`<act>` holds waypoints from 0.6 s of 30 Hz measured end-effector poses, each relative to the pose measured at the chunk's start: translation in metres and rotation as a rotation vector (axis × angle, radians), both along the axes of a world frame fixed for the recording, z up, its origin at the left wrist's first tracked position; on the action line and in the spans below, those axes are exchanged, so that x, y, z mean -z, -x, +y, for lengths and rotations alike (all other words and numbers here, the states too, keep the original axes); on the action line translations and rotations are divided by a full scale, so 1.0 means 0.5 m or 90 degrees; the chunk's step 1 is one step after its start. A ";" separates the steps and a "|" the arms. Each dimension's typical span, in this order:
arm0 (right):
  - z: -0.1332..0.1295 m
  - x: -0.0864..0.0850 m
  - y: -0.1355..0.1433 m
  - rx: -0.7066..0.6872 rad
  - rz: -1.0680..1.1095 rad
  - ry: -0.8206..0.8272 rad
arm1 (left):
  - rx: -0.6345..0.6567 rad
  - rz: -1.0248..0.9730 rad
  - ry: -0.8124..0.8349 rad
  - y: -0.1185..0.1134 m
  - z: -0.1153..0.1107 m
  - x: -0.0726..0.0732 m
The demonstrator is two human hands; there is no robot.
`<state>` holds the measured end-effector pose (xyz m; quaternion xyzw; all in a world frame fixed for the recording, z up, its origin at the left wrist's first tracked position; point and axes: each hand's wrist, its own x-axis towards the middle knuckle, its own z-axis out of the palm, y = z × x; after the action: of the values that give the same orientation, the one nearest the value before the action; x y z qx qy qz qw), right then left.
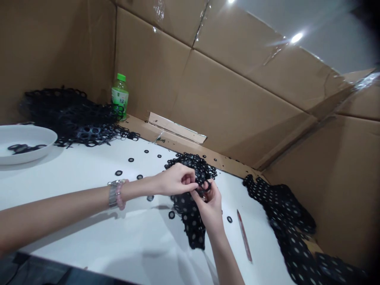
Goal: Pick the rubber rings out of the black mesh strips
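My left hand (178, 179) reaches in from the left, its thumb and finger pinched together at the edge of a black sheet with pale round spots (194, 231). Close against it, my right hand (210, 204) has its fingers closed on the same sheet, and a small black ring-shaped part (207, 185) shows at its fingertips. The sheet hangs down below both hands toward the white table. Behind them lies a heap of small black rings (190, 159). The exact grip of the left fingertips is partly hidden.
Loose black rings (118, 173) are scattered on the white table (118, 241). A red pen (244, 237) lies at right, beside more black dotted sheets (285, 221). At left are a white bowl (26, 158), a tangled black mesh pile (68, 114) and a green bottle (120, 97). Cardboard walls (222, 99) enclose the table.
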<state>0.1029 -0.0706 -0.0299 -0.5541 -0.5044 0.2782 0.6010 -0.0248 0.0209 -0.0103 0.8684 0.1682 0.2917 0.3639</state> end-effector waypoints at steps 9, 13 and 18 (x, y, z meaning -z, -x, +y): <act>-0.007 -0.014 -0.018 -0.065 0.138 0.067 | 0.039 -0.050 -0.132 0.017 0.009 -0.017; -0.020 -0.030 -0.030 -0.106 0.187 0.083 | 0.113 -0.013 -0.386 0.028 0.001 -0.030; -0.025 -0.036 -0.048 -0.101 0.070 0.134 | 0.088 0.041 -0.573 0.021 -0.019 -0.028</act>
<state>0.1266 -0.0829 -0.0121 -0.5563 -0.4813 0.4060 0.5423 -0.0353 0.0112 0.0038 0.9580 -0.0227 0.2833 -0.0369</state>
